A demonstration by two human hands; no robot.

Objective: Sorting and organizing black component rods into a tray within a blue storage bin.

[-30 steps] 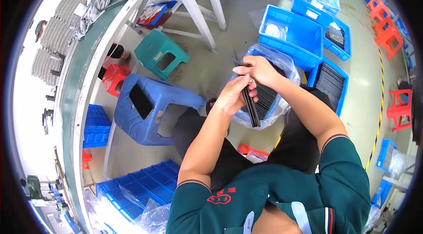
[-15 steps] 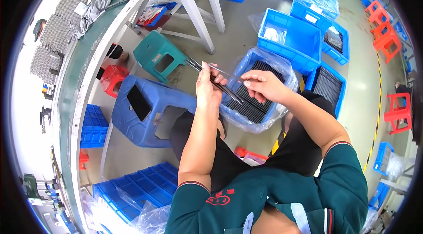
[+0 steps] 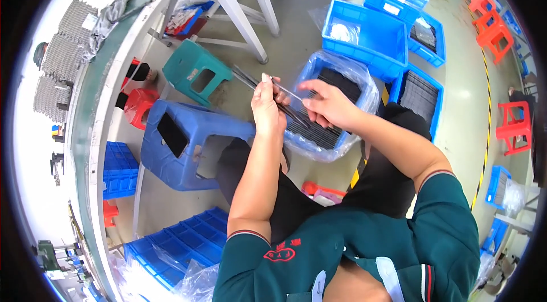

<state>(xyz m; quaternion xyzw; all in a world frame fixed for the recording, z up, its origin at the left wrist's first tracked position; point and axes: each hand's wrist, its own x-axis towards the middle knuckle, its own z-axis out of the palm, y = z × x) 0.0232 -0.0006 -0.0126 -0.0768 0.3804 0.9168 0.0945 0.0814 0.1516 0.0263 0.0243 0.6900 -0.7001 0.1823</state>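
My left hand [image 3: 266, 107] is closed around a small bunch of thin dark rods [image 3: 245, 76], which slant from upper left to lower right in front of my knees. Beside it, my right hand [image 3: 333, 107] pinches the end of a single thin rod [image 3: 289, 91] between thumb and fingers, its index finger stretched forward. Below both hands stands a blue crate lined with a clear plastic bag [image 3: 369, 88]. Many dark rods [image 3: 339, 79] lie in rows inside it, partly hidden by my right hand.
A blue plastic stool [image 3: 196, 122] with a black phone [image 3: 172, 134] on it stands at left, a green stool [image 3: 191, 68] behind it. An open blue crate [image 3: 373, 43] and another crate of dark parts [image 3: 420, 97] sit at right. A workbench [image 3: 94, 108] runs along the left.
My right hand has shifted slightly left and up, its index finger now more extended. My left hand still holds the bunch. The whole view has shifted a little.
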